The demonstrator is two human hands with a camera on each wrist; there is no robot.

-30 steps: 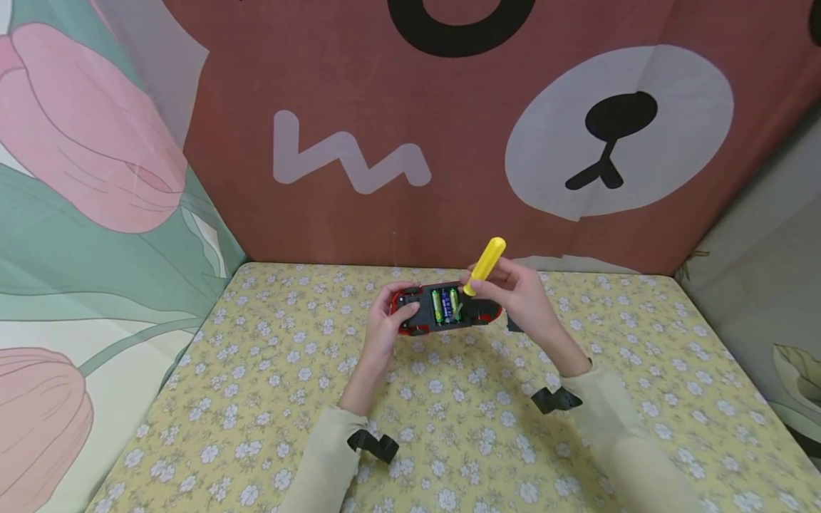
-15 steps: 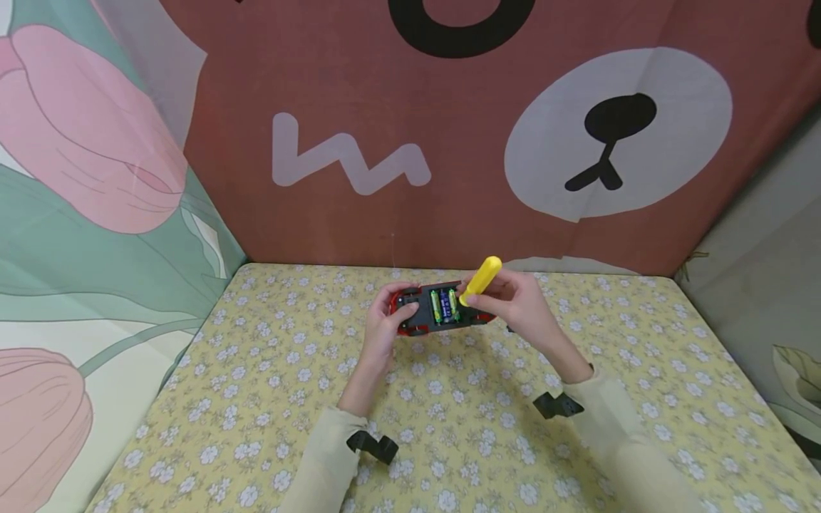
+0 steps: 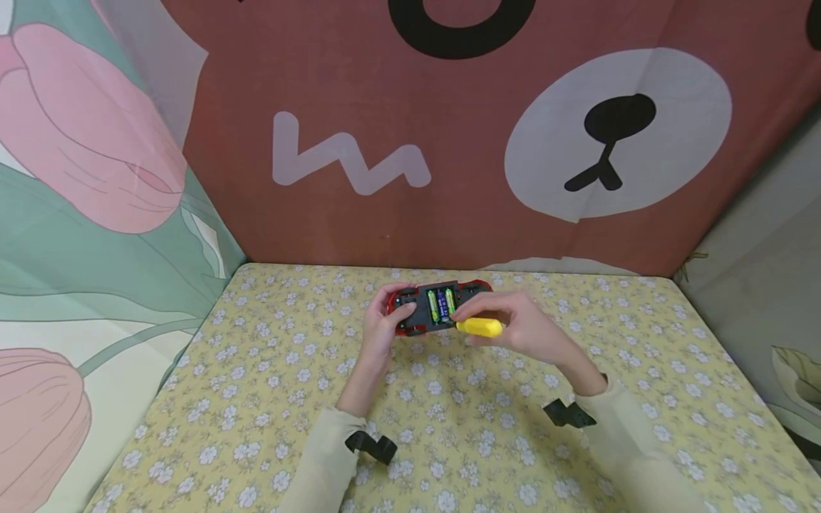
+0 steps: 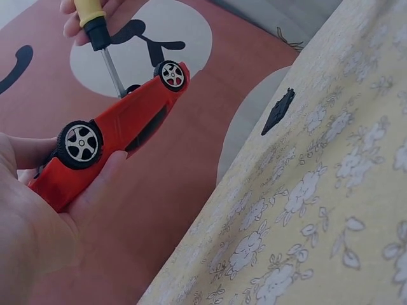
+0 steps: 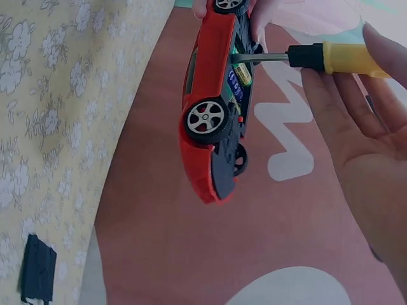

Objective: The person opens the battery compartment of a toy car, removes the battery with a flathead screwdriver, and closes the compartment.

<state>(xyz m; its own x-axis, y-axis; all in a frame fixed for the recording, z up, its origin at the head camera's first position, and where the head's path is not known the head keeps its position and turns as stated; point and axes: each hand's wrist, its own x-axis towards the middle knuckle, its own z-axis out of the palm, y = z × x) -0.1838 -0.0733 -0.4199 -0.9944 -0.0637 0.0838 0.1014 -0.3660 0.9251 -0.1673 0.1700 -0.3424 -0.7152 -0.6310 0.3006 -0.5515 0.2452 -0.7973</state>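
My left hand (image 3: 380, 324) grips one end of a red toy car (image 4: 130, 121), its thumb pressed on the black underside. The car is held off the table, underside turned up toward the head camera. Several batteries (image 3: 442, 306), green and blue, lie in its uncovered battery compartment. Pinched in my right hand (image 3: 529, 328) is a yellow-handled screwdriver (image 5: 346, 58) with a black collar. Its metal shaft reaches across to the compartment, the tip right at the edge beside a green battery in the right wrist view. In the head view, right-hand fingers hide part of the car's far end.
A small black rectangular cover (image 4: 278, 112) lies on the floral-patterned table (image 3: 269, 399), beyond the car in the left wrist view. A brown hanging with a cartoon face (image 3: 321, 228) stands behind the table's back edge. Black mounts sit on both forearms.
My right hand has turned and come lower toward me, swinging the screwdriver handle from upright to nearly level, pointing right. The left hand and car have barely moved.
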